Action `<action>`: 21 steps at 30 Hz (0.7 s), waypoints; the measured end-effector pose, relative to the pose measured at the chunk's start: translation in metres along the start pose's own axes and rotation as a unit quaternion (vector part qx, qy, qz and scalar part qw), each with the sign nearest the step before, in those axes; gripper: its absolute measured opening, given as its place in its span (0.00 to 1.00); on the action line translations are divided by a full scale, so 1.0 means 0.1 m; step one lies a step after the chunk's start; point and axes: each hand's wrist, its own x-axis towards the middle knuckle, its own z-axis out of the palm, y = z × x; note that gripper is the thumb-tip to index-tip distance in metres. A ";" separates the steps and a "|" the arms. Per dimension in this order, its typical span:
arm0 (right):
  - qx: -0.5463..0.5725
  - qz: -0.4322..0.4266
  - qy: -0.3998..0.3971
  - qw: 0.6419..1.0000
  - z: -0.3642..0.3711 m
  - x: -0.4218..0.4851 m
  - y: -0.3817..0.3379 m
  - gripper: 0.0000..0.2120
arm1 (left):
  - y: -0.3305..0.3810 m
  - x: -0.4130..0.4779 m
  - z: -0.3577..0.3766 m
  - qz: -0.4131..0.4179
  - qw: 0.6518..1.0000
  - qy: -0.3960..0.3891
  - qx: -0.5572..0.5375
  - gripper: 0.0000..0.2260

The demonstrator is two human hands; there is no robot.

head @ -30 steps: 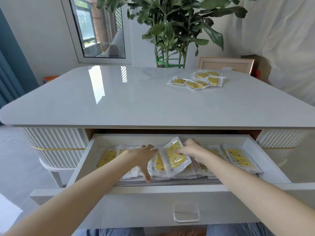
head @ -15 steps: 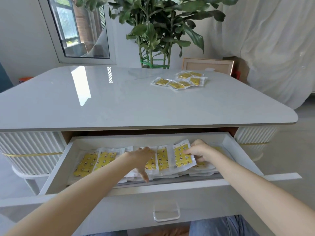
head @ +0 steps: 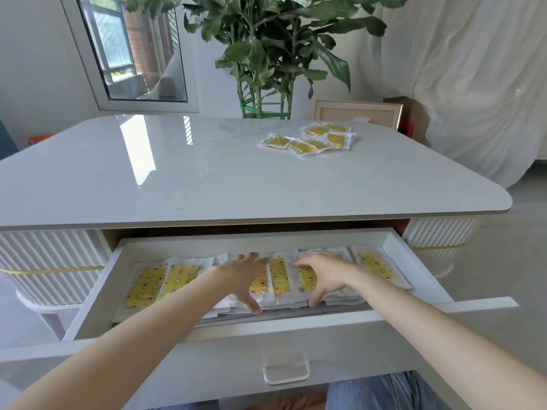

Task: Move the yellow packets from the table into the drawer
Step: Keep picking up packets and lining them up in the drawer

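Note:
The white drawer (head: 97, 294) stands pulled out below the table top (head: 207, 179). A row of yellow packets (head: 161, 281) in clear wrappers lies flat inside it. My left hand (head: 241, 276) rests on the packets in the middle, fingers spread. My right hand (head: 324, 276) lies flat on the packets just to its right, fingers spread over them. Neither hand lifts a packet. Several more yellow packets (head: 310, 140) lie in a loose cluster at the table's far right.
A leafy potted plant (head: 272, 54) stands behind the table, with a wooden frame (head: 358, 112) beside it. A window (head: 133, 51) is at the back left and a white drape (head: 473, 84) at the right. The drawer's clear handle (head: 285, 372) faces me above my knees.
My right hand has laid down the packet that it held tilted up; that packet now lies flat in the row. Both hands now press on the packets. The view has turned to the right.

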 end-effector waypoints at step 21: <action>0.177 -0.055 0.247 0.951 -0.36 -0.54 -0.09 0.11 | 0.06 -0.57 -0.47 -0.001 0.972 0.194 -0.133 0.24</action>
